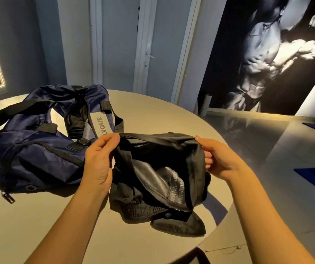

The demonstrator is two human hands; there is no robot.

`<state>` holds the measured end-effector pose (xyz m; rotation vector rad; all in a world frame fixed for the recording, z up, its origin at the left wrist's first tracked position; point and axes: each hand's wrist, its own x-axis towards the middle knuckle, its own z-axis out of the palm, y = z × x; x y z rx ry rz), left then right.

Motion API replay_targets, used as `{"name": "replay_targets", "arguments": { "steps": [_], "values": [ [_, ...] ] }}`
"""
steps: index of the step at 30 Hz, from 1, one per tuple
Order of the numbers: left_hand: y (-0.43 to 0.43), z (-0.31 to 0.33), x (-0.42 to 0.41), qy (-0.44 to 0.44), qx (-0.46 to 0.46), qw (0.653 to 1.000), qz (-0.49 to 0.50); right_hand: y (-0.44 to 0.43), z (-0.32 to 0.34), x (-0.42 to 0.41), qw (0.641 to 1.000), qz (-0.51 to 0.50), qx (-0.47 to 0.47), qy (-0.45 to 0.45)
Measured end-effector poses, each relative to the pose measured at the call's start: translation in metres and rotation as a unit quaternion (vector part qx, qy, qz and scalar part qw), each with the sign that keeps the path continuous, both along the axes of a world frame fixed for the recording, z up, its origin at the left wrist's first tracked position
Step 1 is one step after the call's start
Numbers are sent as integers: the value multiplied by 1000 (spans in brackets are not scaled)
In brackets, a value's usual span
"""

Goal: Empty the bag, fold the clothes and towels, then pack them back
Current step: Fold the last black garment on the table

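**A:** Nearest, a left hand (99,159) and a right hand (221,159) are raised over a round table (152,111). What is held?

**B:** A black garment (158,180) is pinched by its top edge, one corner in each hand. The hands are set apart and the edge is pulled taut between them. Its lower part is bunched on the table.

**A:** And the bag?

**B:** A navy bag (38,149) is laid open just left of the garment.

A gym, plainly: a huge bodybuilder mural (267,60), blue exercise mats (309,181) on the floor (257,141), a sports bag (34,159) on the bench (152,111).
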<state>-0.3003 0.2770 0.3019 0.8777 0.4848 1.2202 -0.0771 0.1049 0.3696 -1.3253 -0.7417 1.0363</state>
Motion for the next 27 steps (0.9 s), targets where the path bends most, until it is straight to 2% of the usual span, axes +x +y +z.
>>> {"name": "replay_targets", "arguments": {
  "steps": [2,4,6,7,9,12,16,20,22,23,25,27],
  "values": [
    [3,1,1,-17,-29,999,14,-5,6,-4,998,12,20,66],
    [5,1,1,-29,-45,998,20,-7,16,-10,994,97,18,56],
    [5,2,-1,-38,-54,998,19,-4,20,-12,973,208,-39,-94],
    [4,3,-2,-40,-56,997,17,-2,19,-12,958,207,-78,-184],
    [3,6,-3,-28,-50,998,24,-1,10,-8,940,98,-125,-301],
    [6,17,-4,16,-44,998,49,-10,-13,6,924,-71,-119,-357],
    [14,39,-15,53,-86,987,122,-25,-45,26,881,-148,-177,-414],
    [22,53,-33,124,-35,955,268,-25,-65,22,862,-126,-265,-412],
    [16,60,-41,122,-22,934,334,-23,-68,16,865,-108,-275,-407],
    [7,64,-43,125,2,927,353,-22,-66,15,882,-112,-259,-377],
    [-25,68,-40,190,127,904,362,-23,-58,9,932,-133,-200,-272],
    [-65,69,-27,263,280,878,286,-26,-48,6,964,-143,-138,-179]
  ]
}}
